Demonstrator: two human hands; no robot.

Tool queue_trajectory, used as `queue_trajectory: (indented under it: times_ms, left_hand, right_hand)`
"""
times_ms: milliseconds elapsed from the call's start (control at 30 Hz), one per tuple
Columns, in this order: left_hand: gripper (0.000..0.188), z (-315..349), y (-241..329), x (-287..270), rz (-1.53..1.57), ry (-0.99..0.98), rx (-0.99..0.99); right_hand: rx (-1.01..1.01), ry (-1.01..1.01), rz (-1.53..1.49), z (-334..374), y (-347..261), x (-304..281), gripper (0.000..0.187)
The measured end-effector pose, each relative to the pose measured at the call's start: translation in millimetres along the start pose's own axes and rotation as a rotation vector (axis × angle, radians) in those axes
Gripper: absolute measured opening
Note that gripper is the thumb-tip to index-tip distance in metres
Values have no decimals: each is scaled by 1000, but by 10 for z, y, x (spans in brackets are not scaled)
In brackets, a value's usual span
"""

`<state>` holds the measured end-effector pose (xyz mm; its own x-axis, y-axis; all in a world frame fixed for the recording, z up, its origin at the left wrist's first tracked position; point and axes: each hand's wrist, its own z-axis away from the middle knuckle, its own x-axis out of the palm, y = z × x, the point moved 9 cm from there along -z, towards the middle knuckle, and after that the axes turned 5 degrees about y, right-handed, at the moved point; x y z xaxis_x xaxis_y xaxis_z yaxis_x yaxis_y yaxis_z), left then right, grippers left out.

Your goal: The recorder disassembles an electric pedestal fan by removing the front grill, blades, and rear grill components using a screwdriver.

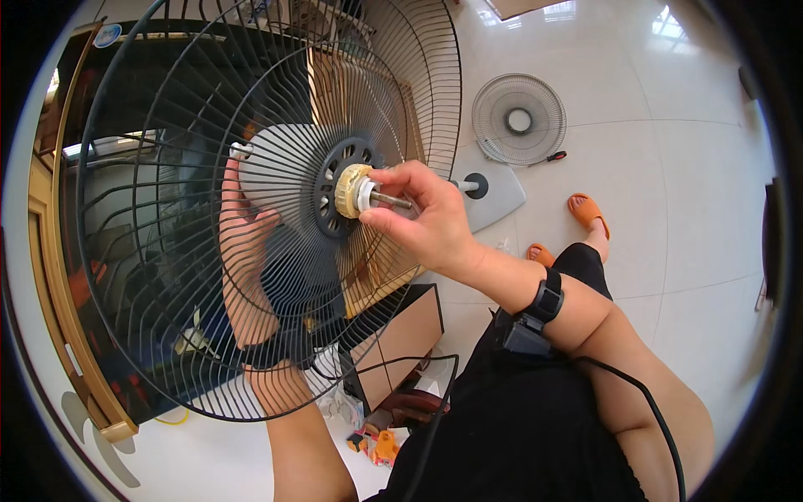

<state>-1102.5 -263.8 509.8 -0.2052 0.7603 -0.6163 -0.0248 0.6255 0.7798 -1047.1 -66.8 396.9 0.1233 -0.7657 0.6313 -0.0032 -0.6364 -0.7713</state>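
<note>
A black wire fan guard (150, 192) fills the left half of the view, mounted on a fan with a pale grey motor housing (280, 163). At its hub, a cream ring nut (349, 191) sits around the metal shaft (391, 201). My right hand (431, 213) pinches the nut and its white collar between thumb and fingers, with the shaft sticking out past them. Behind the wires, my left hand (247, 222) reaches up against the motor housing. Its fingers curve around the housing's side, partly hidden by the guard.
A second round fan guard (502, 113) lies on the tiled floor, with a screwdriver (556, 156) beside it. The fan's grey base (502, 199) stands nearby. Below the guard is a low cabinet (401, 339). A dark glossy panel with a gold frame (52, 201) rises at left.
</note>
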Motion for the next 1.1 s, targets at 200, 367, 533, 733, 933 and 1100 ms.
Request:
queue_trajectory:
  times_ms: [200,367,533,733,933,1100]
  left_hand:
    - [66,44,31,-72,-4,11,1]
    - [66,56,52,-52,-6,4,3]
    - [66,64,64,-26,-3,5,4]
    - [66,145,100,-140,-28,37,3]
    - [65,154,84,-116,-36,40,-3]
    - [65,158,72,-102,-41,42,-9]
  right_hand:
    - [-72,-48,48,-16,-93,63,36]
    - [-137,-95,188,-10,-196,72,37]
    - [-72,-61,123,-1,-185,39,34]
    - [-162,-92,168,17,-280,105,31]
    - [-237,-74,232,42,-329,54,31]
    - [-328,-98,334,47,-379,45,31]
